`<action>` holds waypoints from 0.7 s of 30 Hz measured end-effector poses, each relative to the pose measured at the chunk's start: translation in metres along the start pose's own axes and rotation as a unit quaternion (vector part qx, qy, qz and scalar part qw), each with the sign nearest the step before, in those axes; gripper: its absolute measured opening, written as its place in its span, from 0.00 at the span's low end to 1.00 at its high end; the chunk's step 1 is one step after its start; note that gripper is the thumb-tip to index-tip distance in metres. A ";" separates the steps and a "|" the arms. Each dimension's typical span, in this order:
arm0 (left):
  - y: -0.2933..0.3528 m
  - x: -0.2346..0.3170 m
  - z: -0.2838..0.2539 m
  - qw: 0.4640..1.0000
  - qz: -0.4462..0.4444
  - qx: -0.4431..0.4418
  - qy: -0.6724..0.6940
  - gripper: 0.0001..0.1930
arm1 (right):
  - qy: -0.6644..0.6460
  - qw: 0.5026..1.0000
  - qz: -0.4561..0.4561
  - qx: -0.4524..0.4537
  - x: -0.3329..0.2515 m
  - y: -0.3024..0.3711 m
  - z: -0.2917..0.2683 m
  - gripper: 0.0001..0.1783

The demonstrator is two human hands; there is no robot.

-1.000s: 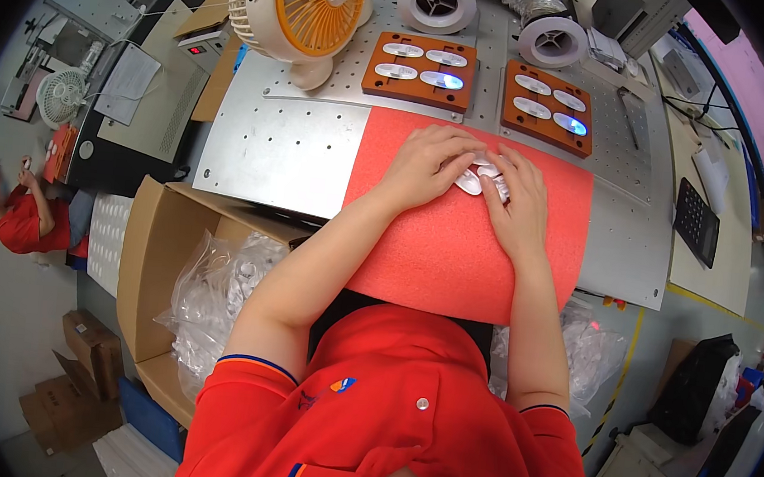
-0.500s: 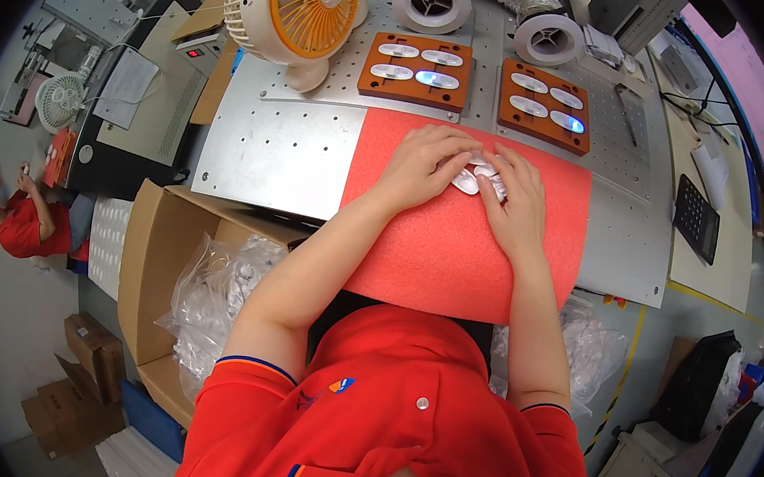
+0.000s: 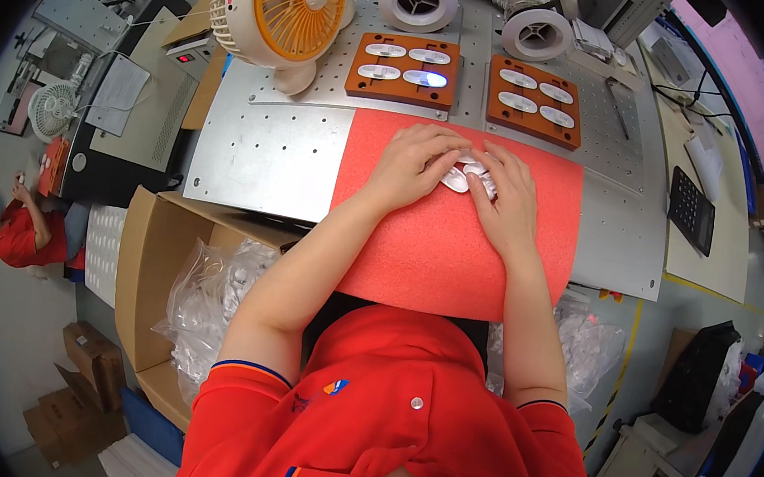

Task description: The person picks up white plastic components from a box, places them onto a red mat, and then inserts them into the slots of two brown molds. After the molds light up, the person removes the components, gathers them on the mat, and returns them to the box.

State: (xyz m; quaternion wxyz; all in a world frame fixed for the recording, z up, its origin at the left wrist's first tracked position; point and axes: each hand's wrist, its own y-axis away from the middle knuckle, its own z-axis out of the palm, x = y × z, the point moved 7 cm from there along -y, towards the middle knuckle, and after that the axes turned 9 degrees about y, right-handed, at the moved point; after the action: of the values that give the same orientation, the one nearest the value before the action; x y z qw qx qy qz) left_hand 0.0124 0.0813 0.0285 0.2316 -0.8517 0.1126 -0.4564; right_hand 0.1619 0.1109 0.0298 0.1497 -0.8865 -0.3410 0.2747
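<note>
Several white oval plastic pieces (image 3: 455, 180) lie in a small cluster on a red foam mat (image 3: 425, 260). My left hand (image 3: 411, 164) curls round them from the left, its thumb and fingers closed at the pile. From the right, my right hand (image 3: 508, 200) is cupped over the same pieces, and its fingers hide part of them. How many pieces each hand grips is hidden. Beyond the mat stand two orange-brown fixture blocks, the left one (image 3: 404, 64) and the right one (image 3: 502, 117), each bearing several white ovals. One oval on the left block glows blue.
A cream and orange fan (image 3: 297, 13) stands back left, beside two white round duct openings (image 3: 418, 1). A cardboard box (image 3: 144, 281) with plastic bags is at my left. A calculator (image 3: 691, 211) lies on the right. At far left, another person in red (image 3: 23, 239) works.
The blue glow on the right block's near right oval has gone out. The whole view has shifted slightly left; both hands stay round the pieces almost unchanged.
</note>
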 end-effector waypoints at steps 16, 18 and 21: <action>0.000 -0.002 -0.003 0.999 -0.021 -0.002 0.050 0.11 | -0.062 0.998 0.006 0.016 0.005 -0.004 -0.004 0.16; -0.001 -0.004 -0.012 0.997 -0.011 -0.013 0.071 0.11 | -0.047 0.998 -0.032 0.008 0.008 -0.012 -0.014 0.15; -0.010 -0.011 -0.042 0.997 -0.001 -0.069 0.042 0.11 | -0.004 0.997 -0.077 -0.010 0.014 -0.032 -0.038 0.14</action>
State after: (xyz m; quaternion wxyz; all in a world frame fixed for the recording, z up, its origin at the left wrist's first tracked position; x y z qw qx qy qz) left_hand -0.0290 0.0818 0.0453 0.1668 -0.8458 0.1530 -0.4830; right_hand 0.1761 0.1406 0.0697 0.1602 -0.8577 -0.4117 0.2629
